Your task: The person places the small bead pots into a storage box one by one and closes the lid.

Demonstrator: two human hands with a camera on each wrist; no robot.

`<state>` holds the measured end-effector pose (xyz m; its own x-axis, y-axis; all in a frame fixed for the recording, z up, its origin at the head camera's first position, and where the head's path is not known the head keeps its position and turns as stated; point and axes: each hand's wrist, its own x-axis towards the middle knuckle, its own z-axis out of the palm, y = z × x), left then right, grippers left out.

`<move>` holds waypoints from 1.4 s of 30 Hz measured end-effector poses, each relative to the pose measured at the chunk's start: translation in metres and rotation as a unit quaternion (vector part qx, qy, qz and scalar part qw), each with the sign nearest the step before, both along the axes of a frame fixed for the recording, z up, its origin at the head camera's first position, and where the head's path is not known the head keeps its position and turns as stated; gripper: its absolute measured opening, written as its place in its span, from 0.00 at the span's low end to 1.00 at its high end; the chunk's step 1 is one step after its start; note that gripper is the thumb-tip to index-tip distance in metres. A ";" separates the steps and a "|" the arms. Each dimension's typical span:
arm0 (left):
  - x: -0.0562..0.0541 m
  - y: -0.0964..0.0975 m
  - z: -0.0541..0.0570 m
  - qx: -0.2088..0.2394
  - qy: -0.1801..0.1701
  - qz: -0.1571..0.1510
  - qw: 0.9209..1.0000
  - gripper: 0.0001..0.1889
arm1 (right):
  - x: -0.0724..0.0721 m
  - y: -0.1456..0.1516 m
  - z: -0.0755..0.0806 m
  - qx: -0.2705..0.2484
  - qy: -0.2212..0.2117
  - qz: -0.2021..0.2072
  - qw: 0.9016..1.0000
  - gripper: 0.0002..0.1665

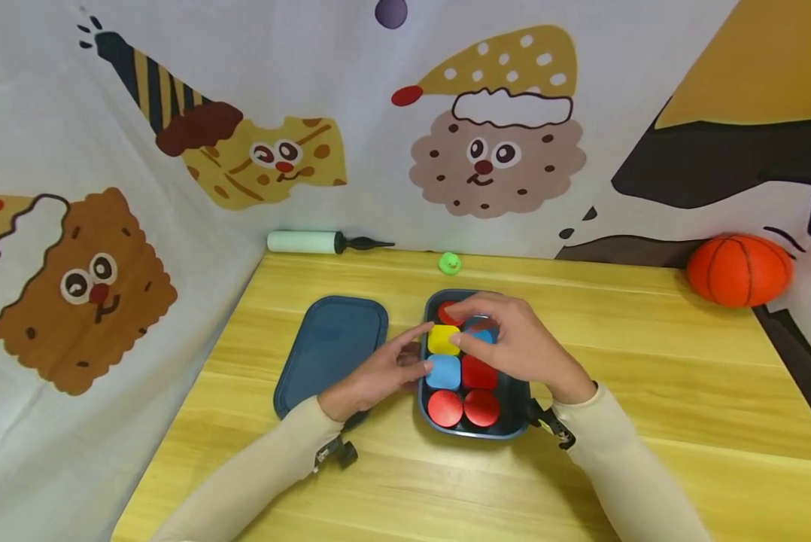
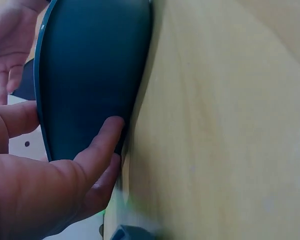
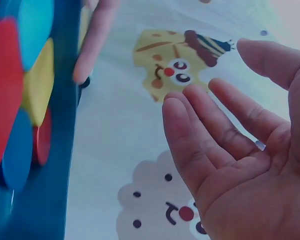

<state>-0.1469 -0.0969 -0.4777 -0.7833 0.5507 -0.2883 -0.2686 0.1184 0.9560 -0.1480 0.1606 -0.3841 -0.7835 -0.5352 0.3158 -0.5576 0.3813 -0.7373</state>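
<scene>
A dark blue box (image 1: 512, 410) holds several colourful pieces in rows: a yellow one (image 1: 442, 339), a light blue one (image 1: 444, 371), a square red one (image 1: 478, 373) and round red ones (image 1: 481, 407) at the near end. Against the box's left wall rest the fingertips and thumb of my left hand (image 1: 383, 369); its wrist view shows them on the outer wall (image 2: 85, 70). Over the box's far half hovers my right hand (image 1: 517, 342), partly covering a blue piece (image 1: 480, 336). Its palm holds nothing, and the fingers are spread loosely in the right wrist view.
Left of the box lies a dark blue lid (image 1: 331, 354), partly under my left hand. Along the back are a white hand pump (image 1: 304, 242) and a small green toy (image 1: 449, 263). An orange basketball-patterned ball (image 1: 739, 271) sits at the back right corner of the wooden table (image 1: 636, 452).
</scene>
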 end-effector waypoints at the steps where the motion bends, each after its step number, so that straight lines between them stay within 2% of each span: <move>1: 0.000 -0.002 0.001 0.003 0.002 0.000 1.000 0.37 | 0.001 -0.004 0.000 -0.007 -0.003 0.000 1.000 0.19; 7: 0.001 -0.025 0.015 -0.001 0.028 0.013 1.000 0.34 | 0.003 -0.030 -0.001 -0.026 -0.042 -0.020 0.999 0.19; 11: 0.002 -0.050 0.025 -0.012 0.043 0.027 0.999 0.32 | 0.004 -0.051 -0.007 -0.034 -0.072 -0.024 0.996 0.18; 14: 0.002 -0.071 0.027 -0.018 0.046 0.042 0.998 0.31 | 0.004 -0.068 -0.016 -0.053 -0.106 -0.023 0.993 0.18; 20: 0.003 -0.114 0.019 -0.060 0.061 0.072 0.994 0.30 | 0.010 -0.100 -0.038 -0.083 -0.202 -0.036 0.975 0.20; 23: 0.004 -0.134 0.014 -0.086 0.069 0.087 0.990 0.32 | 0.016 -0.113 -0.048 -0.091 -0.232 -0.040 0.968 0.22; 28: 0.012 -0.166 0.011 -0.129 0.074 0.113 0.982 0.31 | 0.028 -0.131 -0.061 -0.113 -0.257 -0.055 0.958 0.26; 32: 0.019 -0.186 0.010 -0.172 0.085 0.127 0.973 0.29 | 0.038 -0.143 -0.073 -0.133 -0.274 -0.066 0.950 0.29; 37: 0.022 -0.198 0.009 -0.211 0.118 0.124 0.962 0.27 | 0.047 -0.153 -0.086 -0.150 -0.292 -0.086 0.941 0.34; 42: 0.026 -0.204 0.007 -0.241 0.119 0.122 0.955 0.25 | 0.058 -0.162 -0.093 -0.138 -0.287 -0.121 0.940 0.38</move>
<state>-0.1210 -0.3013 -0.4709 -0.9466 0.1912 -0.2595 -0.1259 0.5217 0.8438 -0.0905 -0.0019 -0.4771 -0.9555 -0.2788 -0.0961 0.0413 0.1961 -0.9797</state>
